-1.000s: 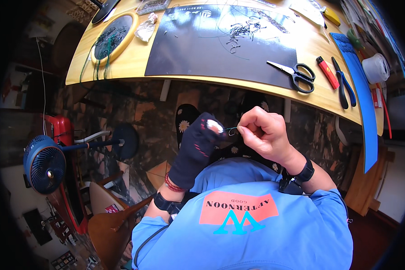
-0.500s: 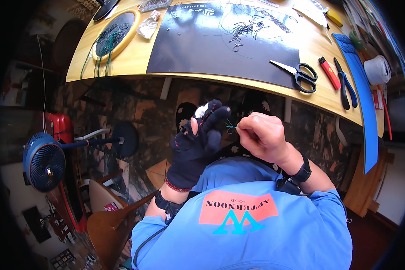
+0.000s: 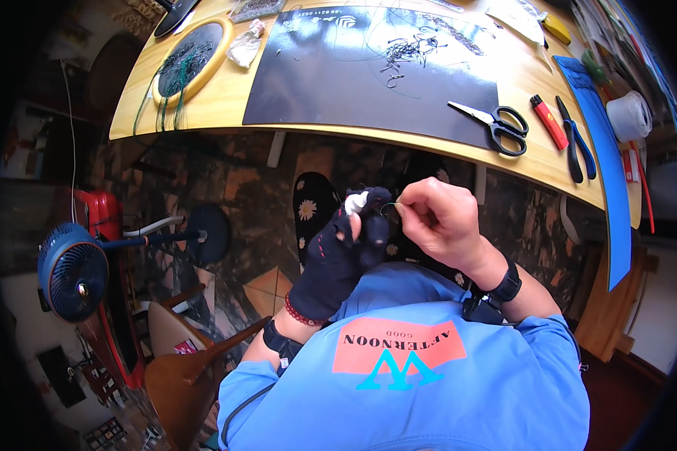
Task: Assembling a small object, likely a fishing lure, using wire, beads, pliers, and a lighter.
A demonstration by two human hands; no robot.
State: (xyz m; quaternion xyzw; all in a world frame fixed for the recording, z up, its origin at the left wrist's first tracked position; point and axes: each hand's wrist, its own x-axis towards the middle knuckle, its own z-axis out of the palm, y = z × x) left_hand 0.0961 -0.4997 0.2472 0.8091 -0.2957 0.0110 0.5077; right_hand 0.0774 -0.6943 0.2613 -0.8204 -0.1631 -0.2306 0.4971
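Pinching a thin green thread (image 3: 390, 206), the right hand (image 3: 444, 222) sews the black glove (image 3: 337, 259) clamped on the left hand (image 3: 346, 252); stitching seems unfinished.

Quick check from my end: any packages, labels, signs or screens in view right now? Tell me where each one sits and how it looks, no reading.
Clear plastic packet: on the wooden table, right of the round hoop, crinkled, whitish.
Printed mark: far edge of the black mat, small pale lettering.
Shirt print: on the blue shirt, orange rectangle with a turquoise zigzag shape.
No screens or signs visible.
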